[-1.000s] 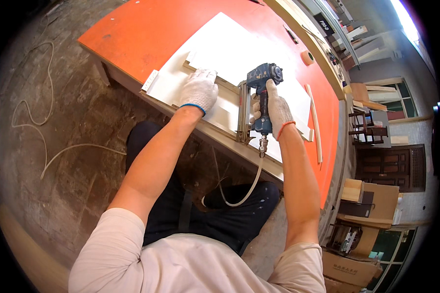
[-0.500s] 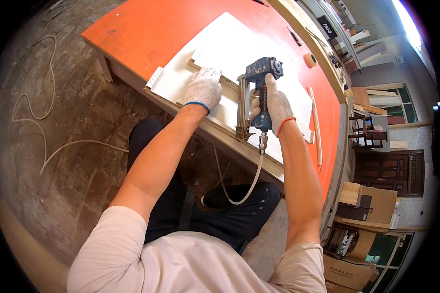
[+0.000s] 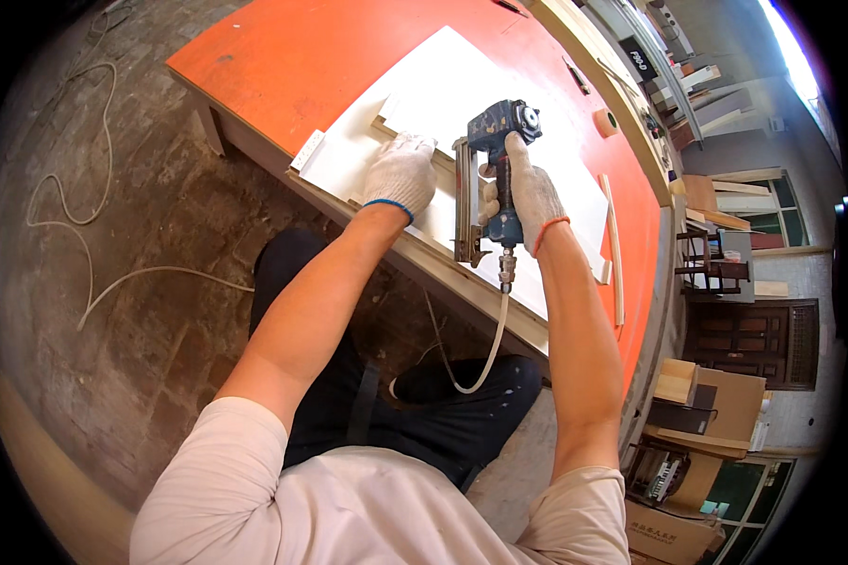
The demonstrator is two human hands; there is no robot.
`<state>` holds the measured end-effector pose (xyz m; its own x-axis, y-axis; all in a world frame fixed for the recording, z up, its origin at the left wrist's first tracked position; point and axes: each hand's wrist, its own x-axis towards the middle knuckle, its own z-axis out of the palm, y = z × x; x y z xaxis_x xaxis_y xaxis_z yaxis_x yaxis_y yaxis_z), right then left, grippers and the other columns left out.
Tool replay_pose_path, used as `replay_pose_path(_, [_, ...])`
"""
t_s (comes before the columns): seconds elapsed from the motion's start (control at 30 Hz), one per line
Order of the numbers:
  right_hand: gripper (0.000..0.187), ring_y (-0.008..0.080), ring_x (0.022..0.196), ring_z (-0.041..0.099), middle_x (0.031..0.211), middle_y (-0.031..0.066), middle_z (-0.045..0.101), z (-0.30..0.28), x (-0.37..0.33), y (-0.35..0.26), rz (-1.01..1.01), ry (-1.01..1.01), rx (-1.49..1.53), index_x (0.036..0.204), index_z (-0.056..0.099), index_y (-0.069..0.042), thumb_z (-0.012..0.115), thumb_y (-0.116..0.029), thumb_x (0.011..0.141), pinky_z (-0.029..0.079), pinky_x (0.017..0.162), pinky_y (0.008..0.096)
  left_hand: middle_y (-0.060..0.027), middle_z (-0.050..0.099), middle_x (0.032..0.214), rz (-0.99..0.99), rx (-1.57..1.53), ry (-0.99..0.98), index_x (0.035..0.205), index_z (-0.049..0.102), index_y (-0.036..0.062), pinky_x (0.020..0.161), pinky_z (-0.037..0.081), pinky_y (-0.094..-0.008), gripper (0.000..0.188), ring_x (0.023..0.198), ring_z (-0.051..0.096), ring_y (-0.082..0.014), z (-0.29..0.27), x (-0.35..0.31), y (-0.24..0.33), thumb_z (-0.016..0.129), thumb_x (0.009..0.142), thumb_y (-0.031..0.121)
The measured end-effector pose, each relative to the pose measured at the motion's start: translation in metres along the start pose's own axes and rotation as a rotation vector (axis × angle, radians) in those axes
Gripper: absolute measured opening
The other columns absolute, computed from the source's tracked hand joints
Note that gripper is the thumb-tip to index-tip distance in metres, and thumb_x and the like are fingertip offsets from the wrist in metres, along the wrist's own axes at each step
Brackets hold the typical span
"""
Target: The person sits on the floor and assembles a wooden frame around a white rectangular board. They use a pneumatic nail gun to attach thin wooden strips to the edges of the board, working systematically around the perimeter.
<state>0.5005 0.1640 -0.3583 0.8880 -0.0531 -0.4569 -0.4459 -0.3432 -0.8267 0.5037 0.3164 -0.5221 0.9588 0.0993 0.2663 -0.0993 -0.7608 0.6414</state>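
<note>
My right hand (image 3: 534, 193), in a white knit glove with an orange cuff, is wrapped round the handle of a dark blue nail gun (image 3: 488, 132). The gun stands upright over the near edge of a white panel (image 3: 448, 71), and a pale air hose (image 3: 493, 353) hangs from its handle. Gloved with a blue cuff, my left hand (image 3: 400, 174) is closed on the wooden edge of a smaller white board (image 3: 424, 111) lying on that panel. Its fingertips are partly hidden. Whether the gun's nose touches the wood I cannot tell.
The panel lies on an orange-topped table (image 3: 254, 71). Thin wood strips (image 3: 613, 250), a tape roll (image 3: 606, 122) and a knife-like tool (image 3: 577, 75) lie to the right. A pale hose (image 3: 108, 174) trails over the floor at left.
The view has shifted slightly. My right hand has moved the nail gun a little to the left over the panel. My left hand keeps its place on the board.
</note>
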Motion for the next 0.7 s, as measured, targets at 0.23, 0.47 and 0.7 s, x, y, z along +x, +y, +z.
replay_pose_path(0.23, [0.070,0.0133,0.048,0.055,0.066,0.0034,0.059,-0.002,0.006,0.000,0.028,-0.017,-0.010,0.106,0.068,0.001,0.051,-0.067,0.114,0.055,0.050,0.0332,-0.0211,0.070,0.147,-0.017,-0.011,0.038,0.151,0.065,0.0029,0.125,0.047,-0.0452,0.049,0.145,0.062,-0.0342,0.008,0.000,-0.002,0.057,0.105,0.018])
replay_pose_path(0.47, [0.072,0.0148,0.053,0.065,0.070,0.0083,0.067,-0.111,-0.055,0.006,-0.193,0.191,-0.248,0.099,0.071,0.003,0.059,-0.067,0.109,0.058,0.053,0.0314,-0.0238,0.068,0.148,0.040,-0.021,-0.013,0.151,0.066,0.0004,0.123,0.050,-0.0474,0.054,0.141,0.064,-0.0374,0.023,0.012,-0.025,0.061,0.102,0.023])
replay_pose_path(0.7, [0.055,0.0158,0.060,0.061,0.075,0.0068,0.064,-0.312,-0.117,0.118,-0.033,0.564,-0.494,0.101,0.068,-0.001,0.063,-0.055,0.106,0.052,0.060,0.0377,-0.0256,0.066,0.153,0.081,-0.010,-0.017,0.157,0.063,0.0029,0.125,0.046,-0.0474,0.058,0.147,0.060,-0.0383,0.026,0.012,-0.027,0.065,0.104,0.026])
